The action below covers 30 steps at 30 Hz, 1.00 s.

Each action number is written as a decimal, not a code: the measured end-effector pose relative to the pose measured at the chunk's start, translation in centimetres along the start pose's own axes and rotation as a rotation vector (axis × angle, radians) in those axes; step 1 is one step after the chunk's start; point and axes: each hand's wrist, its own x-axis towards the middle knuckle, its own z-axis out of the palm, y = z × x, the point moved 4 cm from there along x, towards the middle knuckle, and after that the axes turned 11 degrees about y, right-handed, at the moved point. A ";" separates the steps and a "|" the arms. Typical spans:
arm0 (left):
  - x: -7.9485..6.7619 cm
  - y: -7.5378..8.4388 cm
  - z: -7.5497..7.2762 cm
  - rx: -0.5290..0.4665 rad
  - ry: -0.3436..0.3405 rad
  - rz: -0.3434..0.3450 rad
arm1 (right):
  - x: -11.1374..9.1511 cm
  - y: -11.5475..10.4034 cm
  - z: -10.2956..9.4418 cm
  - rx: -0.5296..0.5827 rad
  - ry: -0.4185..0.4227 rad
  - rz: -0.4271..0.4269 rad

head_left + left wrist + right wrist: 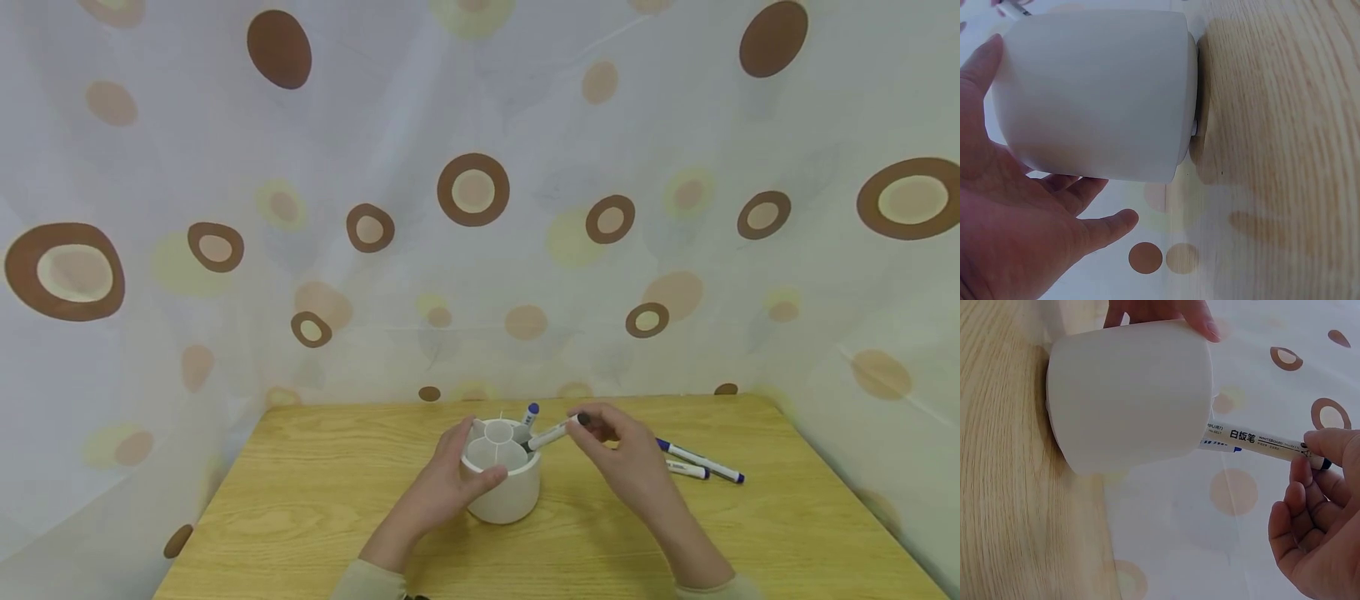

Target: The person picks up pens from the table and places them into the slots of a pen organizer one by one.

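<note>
A round white pen holder (508,498) with several compartments stands upright on the table. My left hand (441,490) grips its left side, thumb at the near rim and fingers around the far side. Between thumb and fingertips, my right hand (633,462) pinches a white whiteboard marker (1260,442) by its dark end. That marker slants down to the left, its other end inside a right-hand compartment. Behind it, a blue-ended marker (531,413) stands in the holder. In the left wrist view the holder's plain wall (1094,94) hides its inside.
Two more white markers lie on the wooden table (315,492) to the right: one long with blue ends (705,461), the other (687,470) partly behind my right hand. A spotted curtain (525,275) encloses the table's back and sides.
</note>
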 end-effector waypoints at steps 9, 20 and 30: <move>0.1 0.0 0.0 -0.010 0.005 0.005 | 0.5 -0.5 0.9 -0.006 -0.011 -0.011; -0.1 -0.1 0.0 -0.031 -0.006 -0.003 | 0.6 -0.6 2.1 -0.032 -0.025 -0.036; -0.1 0.0 0.0 -0.013 -0.005 -0.014 | 0.2 0.4 1.2 -0.061 0.000 -0.010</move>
